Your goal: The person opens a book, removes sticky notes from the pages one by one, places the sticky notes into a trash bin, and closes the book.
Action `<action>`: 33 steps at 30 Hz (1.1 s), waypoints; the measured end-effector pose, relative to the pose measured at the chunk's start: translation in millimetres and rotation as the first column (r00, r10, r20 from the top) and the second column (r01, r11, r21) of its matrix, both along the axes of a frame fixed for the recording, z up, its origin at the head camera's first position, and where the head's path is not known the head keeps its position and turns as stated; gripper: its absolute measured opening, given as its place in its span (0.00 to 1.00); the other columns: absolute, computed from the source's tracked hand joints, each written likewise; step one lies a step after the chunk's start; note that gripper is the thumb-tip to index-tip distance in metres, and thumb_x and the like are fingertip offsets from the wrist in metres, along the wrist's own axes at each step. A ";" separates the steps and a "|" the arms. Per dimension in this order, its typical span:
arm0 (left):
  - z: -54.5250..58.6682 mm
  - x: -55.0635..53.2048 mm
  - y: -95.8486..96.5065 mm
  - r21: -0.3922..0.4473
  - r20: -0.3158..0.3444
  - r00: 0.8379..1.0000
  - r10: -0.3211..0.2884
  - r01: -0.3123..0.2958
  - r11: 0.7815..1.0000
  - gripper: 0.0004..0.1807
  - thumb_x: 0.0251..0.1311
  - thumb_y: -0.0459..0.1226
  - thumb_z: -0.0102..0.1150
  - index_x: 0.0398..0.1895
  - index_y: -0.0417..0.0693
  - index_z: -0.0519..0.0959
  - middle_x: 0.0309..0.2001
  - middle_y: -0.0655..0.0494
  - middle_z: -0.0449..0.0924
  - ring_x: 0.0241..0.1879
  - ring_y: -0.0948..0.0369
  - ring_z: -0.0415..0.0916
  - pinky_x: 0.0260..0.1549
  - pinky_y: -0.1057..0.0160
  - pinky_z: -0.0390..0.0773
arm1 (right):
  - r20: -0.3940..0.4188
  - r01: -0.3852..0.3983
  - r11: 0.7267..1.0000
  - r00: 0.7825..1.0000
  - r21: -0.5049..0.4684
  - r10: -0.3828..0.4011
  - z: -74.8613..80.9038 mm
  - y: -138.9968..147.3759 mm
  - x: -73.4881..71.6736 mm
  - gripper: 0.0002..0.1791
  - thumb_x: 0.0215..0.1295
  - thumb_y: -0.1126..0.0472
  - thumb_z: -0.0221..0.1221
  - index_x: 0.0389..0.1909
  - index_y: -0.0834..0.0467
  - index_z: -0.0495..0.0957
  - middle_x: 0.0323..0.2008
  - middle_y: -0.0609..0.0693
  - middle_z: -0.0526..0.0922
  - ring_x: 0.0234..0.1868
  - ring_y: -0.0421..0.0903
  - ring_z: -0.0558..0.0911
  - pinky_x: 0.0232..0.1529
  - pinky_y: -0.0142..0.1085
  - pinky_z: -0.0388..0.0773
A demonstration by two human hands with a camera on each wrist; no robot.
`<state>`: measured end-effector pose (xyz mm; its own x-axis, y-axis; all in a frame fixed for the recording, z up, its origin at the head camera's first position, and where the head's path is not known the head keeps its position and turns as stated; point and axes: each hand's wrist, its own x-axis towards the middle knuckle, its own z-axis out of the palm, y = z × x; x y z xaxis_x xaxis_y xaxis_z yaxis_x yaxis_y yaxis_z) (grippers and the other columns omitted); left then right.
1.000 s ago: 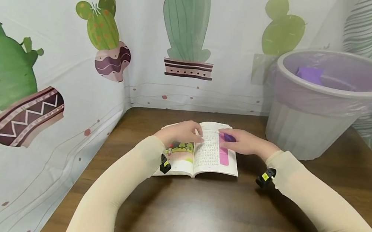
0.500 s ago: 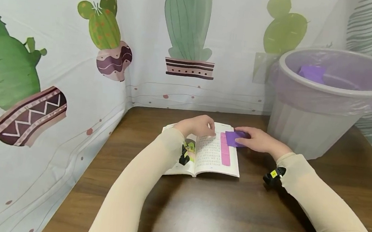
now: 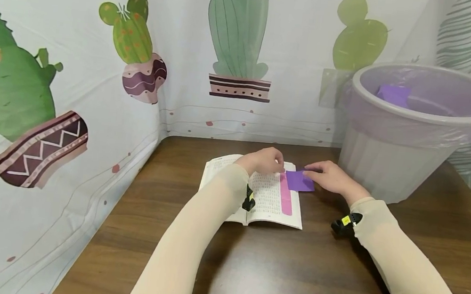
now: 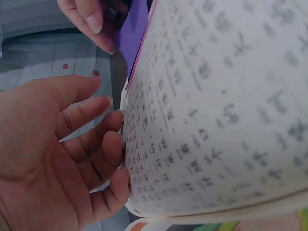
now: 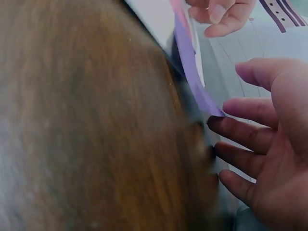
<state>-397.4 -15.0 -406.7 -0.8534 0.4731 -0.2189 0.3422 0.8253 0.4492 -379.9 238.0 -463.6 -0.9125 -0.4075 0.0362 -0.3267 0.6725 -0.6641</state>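
Note:
An open book lies on the brown table, a pink strip along the right page. A purple sticky note overlaps that strip and sticks out past the book's right edge. My right hand has its fingertips at the note's right edge; in the right wrist view the thumb stands apart and two other fingertips touch the note's end. Over the top of the right page is my left hand, loosely bent. In the left wrist view its fingertips are against or very near the printed page; nothing shows between them.
A grey bin with a clear plastic liner stands on the right behind my right hand. Another piece of purple paper is inside it. White cloth with printed cacti hangs behind and to the left of the table.
My left hand has moved right across the book, uncovering text on the left page. My right hand has shifted right, and the purple note now lies flatter in sight, further over the book's edge.

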 end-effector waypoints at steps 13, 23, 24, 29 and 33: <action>-15.1 2.5 9.0 -0.031 -0.008 0.998 0.058 -0.058 0.998 0.11 0.69 0.47 0.60 0.48 0.56 0.82 0.60 0.55 0.80 0.62 0.55 0.75 0.69 0.44 0.69 | 0.026 0.090 0.993 0.996 -0.078 -0.089 -6.7 -2.6 -0.8 0.24 0.73 0.52 0.59 0.60 0.65 0.82 0.59 0.67 0.83 0.63 0.63 0.79 0.64 0.58 0.75; -19.5 10.1 10.7 -0.079 0.004 0.988 0.152 -0.151 0.985 0.17 0.65 0.50 0.63 0.56 0.67 0.79 0.74 0.59 0.70 0.77 0.48 0.63 0.64 0.14 0.36 | 0.093 0.197 0.980 0.977 -0.039 -0.192 -2.7 -2.0 -3.6 0.23 0.70 0.55 0.60 0.57 0.68 0.82 0.54 0.68 0.85 0.50 0.57 0.86 0.50 0.48 0.84; -19.6 10.3 10.8 -0.077 0.005 0.989 0.149 -0.148 0.986 0.17 0.64 0.49 0.63 0.56 0.68 0.78 0.74 0.59 0.70 0.77 0.48 0.63 0.64 0.14 0.36 | 0.099 0.203 0.978 0.975 -0.039 -0.199 -2.5 -1.8 -3.5 0.23 0.70 0.55 0.60 0.56 0.68 0.82 0.54 0.68 0.85 0.49 0.57 0.86 0.49 0.47 0.84; -19.6 12.0 9.7 -0.065 0.015 0.991 0.131 -0.130 0.989 0.20 0.63 0.46 0.64 0.58 0.68 0.77 0.74 0.59 0.70 0.76 0.48 0.63 0.65 0.15 0.35 | 0.117 0.235 0.970 0.967 -0.060 -0.227 -3.7 -1.7 -2.0 0.22 0.69 0.57 0.61 0.56 0.67 0.83 0.55 0.68 0.84 0.49 0.55 0.85 0.49 0.44 0.84; -19.3 13.9 7.6 -0.053 0.022 0.992 0.122 -0.121 0.991 0.22 0.62 0.44 0.64 0.61 0.66 0.76 0.73 0.59 0.71 0.76 0.49 0.64 0.67 0.16 0.35 | 0.135 0.234 0.968 0.966 -0.089 -0.221 -4.4 -2.8 -0.9 0.23 0.69 0.59 0.60 0.60 0.68 0.80 0.58 0.68 0.83 0.50 0.56 0.86 0.52 0.46 0.84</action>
<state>-383.5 -7.4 -426.0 -0.8977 0.3537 -0.2629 0.2269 0.8824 0.4122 -380.8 235.2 -468.0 -0.9806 -0.1891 -0.0513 -0.0847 0.6452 -0.7593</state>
